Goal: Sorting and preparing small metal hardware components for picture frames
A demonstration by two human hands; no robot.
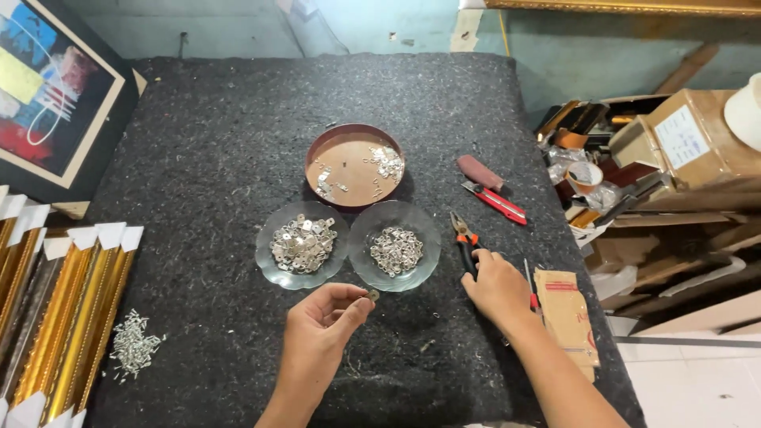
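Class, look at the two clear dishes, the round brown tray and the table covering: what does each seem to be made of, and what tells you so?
Two clear dishes: probably glass, perhaps plastic; transparent with shiny scalloped rims. Round brown tray: likely painted metal or plastic; smooth, matte floor and glossy rim. Table covering: dark grey felt; fuzzy and speckled with loose fibres.

Two bare forearms (no sleeves), unadorned fingers (342, 313)

A left hand (321, 321) pinches a small metal piece (372, 295) just before two glass dishes (349, 246); pliers (465, 242) lie under the right hand (498, 287); a round tray (354, 165) sits behind.
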